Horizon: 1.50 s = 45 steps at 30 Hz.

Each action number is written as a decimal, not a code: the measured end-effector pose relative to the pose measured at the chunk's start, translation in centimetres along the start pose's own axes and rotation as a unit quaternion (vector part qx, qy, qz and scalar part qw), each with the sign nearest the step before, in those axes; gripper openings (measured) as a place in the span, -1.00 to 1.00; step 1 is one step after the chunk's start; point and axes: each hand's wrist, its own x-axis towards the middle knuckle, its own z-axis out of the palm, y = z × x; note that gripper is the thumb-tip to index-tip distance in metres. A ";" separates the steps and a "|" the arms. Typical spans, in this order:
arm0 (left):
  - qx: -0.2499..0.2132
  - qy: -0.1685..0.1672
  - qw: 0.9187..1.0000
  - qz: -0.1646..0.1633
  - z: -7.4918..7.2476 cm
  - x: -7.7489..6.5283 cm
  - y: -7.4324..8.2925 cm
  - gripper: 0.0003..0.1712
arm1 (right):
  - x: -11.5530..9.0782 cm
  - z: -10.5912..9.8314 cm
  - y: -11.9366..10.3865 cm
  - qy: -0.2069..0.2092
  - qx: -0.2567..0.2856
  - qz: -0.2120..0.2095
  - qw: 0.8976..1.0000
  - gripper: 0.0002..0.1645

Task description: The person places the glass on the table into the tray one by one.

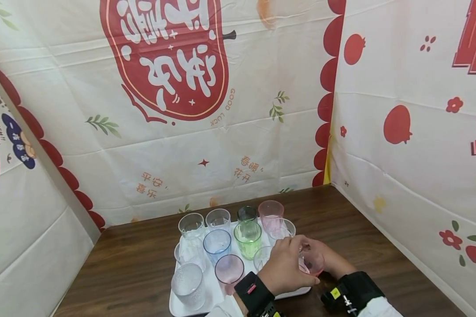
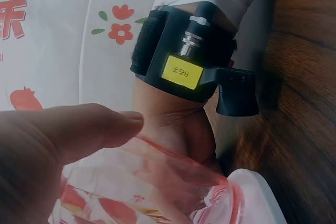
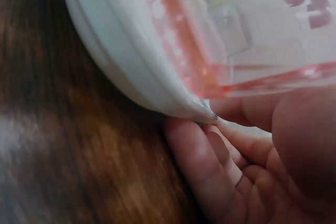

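Both hands are at a clear pink glass (image 1: 316, 260) over the right front of a white tray (image 1: 210, 290). My left hand (image 1: 286, 266) grips its left side; the left thumb (image 2: 100, 124) is beside the pink rim in the left wrist view. Behind the glass, my right hand (image 1: 327, 255) holds its far side and shows through the wall in the left wrist view. In the right wrist view, the curled fingers (image 3: 197, 153) lie close to the tray edge (image 3: 107, 40), below the tilted glass; whether they touch the tray I cannot tell. The glass hides part of the right grasp.
On the tray stand several clear glasses (image 1: 188, 286), a blue glass (image 1: 217, 246), a green glass (image 1: 247, 240), a dark glass (image 1: 247, 214), a purple glass (image 1: 229, 269) and another pink glass (image 1: 270, 211). Dark wooden table (image 1: 123, 264) surrounds it, with printed cloth walls (image 1: 381, 189) beyond.
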 end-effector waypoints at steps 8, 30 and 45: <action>0.072 -0.023 0.997 -0.010 -0.4 -0.4 0.0 -0.06 | -0.3 0.0 0.0 -0.014 0.106 0.042 0.993 -0.53; -0.030 -0.021 0.996 -0.083 -8.2 -3.3 -2.1 -0.20 | 0.1 0.1 -0.2 -0.002 0.108 0.042 0.993 -0.50; -0.072 0.100 0.984 -0.129 -16.2 -11.1 -8.2 -0.44 | 0.6 0.1 -1.7 0.002 0.083 0.111 0.990 -0.53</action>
